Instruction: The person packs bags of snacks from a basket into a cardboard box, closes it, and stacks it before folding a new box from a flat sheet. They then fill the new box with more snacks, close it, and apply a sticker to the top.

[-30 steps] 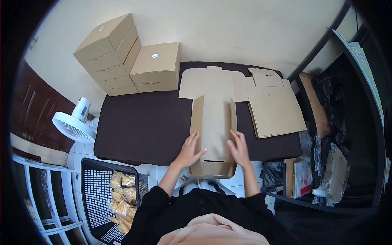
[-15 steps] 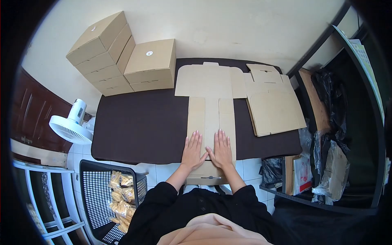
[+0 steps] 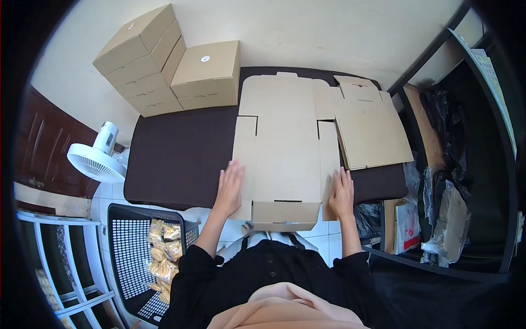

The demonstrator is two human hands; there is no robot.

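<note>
On the dark bench [image 3: 181,159], left hand [image 3: 230,189] and right hand [image 3: 341,193] lie spread on the flat brown cardboard box blank [image 3: 285,148] — overhanging, it could slip off.

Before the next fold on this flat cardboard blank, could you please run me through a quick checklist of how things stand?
1. Cardboard blank lies open and flat on the dark table: ok.
2. Left hand rests flat on the left side flap: ok.
3. Right hand rests flat on the right side flap: ok.
4. Near flap has table under it: not ok, it overhangs the front edge.
5. Right flap is clear of the stack of flat blanks: cannot tell, the edges look close.
6. Finished boxes stand away from the blank's left flap: ok.
</note>
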